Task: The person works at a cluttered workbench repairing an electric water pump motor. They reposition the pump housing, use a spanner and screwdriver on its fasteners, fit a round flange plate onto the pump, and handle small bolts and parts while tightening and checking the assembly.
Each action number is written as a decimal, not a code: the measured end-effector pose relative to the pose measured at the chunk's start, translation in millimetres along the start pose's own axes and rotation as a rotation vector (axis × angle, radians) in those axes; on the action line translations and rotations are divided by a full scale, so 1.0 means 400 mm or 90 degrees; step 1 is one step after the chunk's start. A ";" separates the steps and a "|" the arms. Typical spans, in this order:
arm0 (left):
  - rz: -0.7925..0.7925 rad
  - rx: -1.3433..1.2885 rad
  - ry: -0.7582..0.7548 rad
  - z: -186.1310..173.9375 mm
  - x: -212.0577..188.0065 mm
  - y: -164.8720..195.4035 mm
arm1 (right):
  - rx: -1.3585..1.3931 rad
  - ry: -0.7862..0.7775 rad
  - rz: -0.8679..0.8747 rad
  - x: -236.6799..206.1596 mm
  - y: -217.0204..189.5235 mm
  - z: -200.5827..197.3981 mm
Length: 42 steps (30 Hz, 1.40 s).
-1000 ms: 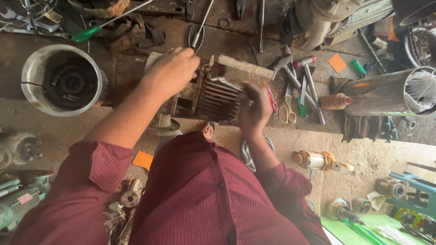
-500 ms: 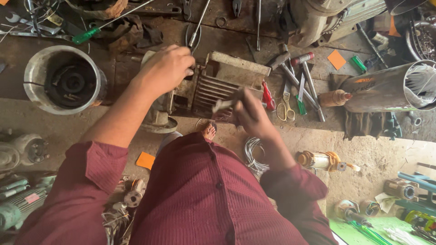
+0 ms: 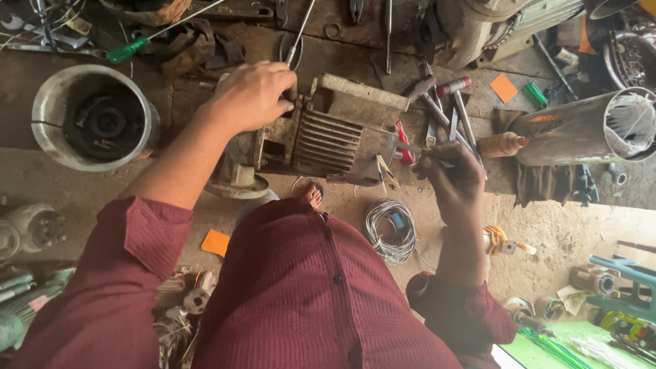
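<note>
**Two hands on a finned motor housing at a cluttered bench**

The finned motor housing (image 3: 335,137) lies on the wooden table (image 3: 205,102), directly ahead of the person and between the two hands. Its long axis runs roughly left to right across the view, with the cooling fins facing up and toward the person.

The left hand (image 3: 254,94) sits on the housing's left end, fingers curled down over the top corner in a closed grip that steadies the body. It is the nearer hand, already in contact with the casting.

The right hand (image 3: 447,179) hovers just off the housing's right end, a little below it. Its fingers are pinched shut around a thin metal tool (image 3: 410,147), whose tip points left toward the open end of the housing; what kind of tool it is cannot be made out. So the work lies to the left of the right hand's grip, along the line of the tool.

Around them: a round metal casing (image 3: 92,116) well off to the left, a green-handled screwdriver (image 3: 126,49) above it, a bundle of loose hand tools (image 3: 444,109) just right of the housing, a large metal cylinder (image 3: 588,130) at far right, and a coil of wire (image 3: 391,229) on the floor near the right forearm.
</note>
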<state>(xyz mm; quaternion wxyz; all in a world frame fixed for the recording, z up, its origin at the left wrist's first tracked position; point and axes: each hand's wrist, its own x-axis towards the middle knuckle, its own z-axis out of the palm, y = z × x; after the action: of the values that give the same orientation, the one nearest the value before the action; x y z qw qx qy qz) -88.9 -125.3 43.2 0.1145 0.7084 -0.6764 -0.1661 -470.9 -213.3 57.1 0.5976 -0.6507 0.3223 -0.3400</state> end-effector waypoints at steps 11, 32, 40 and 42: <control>0.015 0.027 0.120 0.052 -0.045 -0.080 | -0.064 -0.025 0.012 0.201 -0.080 0.331; -0.008 -0.088 0.295 0.044 -0.130 -0.177 | -0.810 -0.417 -0.270 0.621 0.192 0.543; 0.011 -0.106 0.310 0.029 -0.127 -0.197 | -0.643 -0.168 -0.135 0.487 0.082 0.621; 0.013 -0.126 0.317 0.020 -0.129 -0.203 | -0.709 -0.143 -0.288 0.362 0.045 0.628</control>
<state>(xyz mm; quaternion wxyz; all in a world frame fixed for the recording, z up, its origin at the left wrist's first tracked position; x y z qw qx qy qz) -18.8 -68.8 8.6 0.3477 0.7059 -0.6151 -0.0509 -182.0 -194.1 33.7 0.1110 -0.9496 0.2405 -0.1679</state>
